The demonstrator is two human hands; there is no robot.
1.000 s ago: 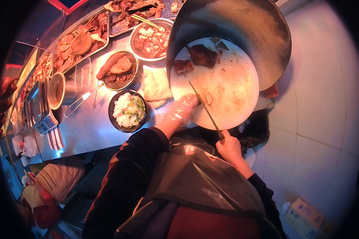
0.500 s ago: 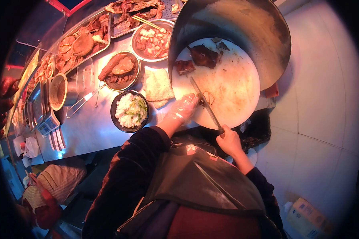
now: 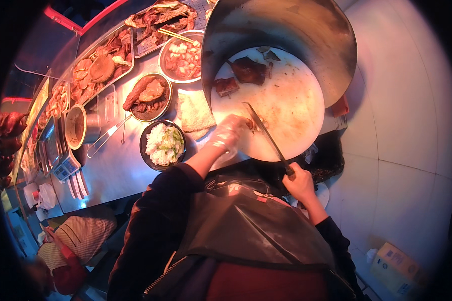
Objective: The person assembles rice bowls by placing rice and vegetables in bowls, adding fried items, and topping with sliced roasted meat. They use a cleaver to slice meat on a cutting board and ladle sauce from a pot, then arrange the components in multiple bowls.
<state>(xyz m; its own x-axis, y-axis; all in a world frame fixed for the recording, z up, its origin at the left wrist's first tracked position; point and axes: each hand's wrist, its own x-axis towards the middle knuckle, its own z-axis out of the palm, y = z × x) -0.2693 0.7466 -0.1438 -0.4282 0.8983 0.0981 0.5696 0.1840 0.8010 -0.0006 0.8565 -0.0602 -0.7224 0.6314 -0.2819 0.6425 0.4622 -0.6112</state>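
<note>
My right hand [image 3: 299, 183] is closed round the handle of a cleaver [image 3: 269, 133], its blade slanting away to the left over a round white chopping board [image 3: 296, 118]. On the left part of the board my left hand [image 3: 228, 134], in a clear plastic glove, has its fingers curled down on a small dark piece of meat [image 3: 250, 124] next to the blade. Most of that piece is hidden by the fingers. Farther back on the board lie a large dark roast meat piece [image 3: 249, 70] and a smaller roast chunk [image 3: 226, 87].
A curved metal guard [image 3: 326, 45] rises behind the board. Left of it are a black bowl of rice with greens [image 3: 163, 144], a folded cloth [image 3: 193, 111], a bowl of cooked meat [image 3: 146, 98], a bowl with chopsticks [image 3: 184, 57] and meat trays [image 3: 100, 67]. A person [image 3: 80, 236] is at lower left.
My right hand has drawn the cleaver a little right and toward me. The left hand stays pressed at about the same spot on the board; the whole view has shifted slightly.
</note>
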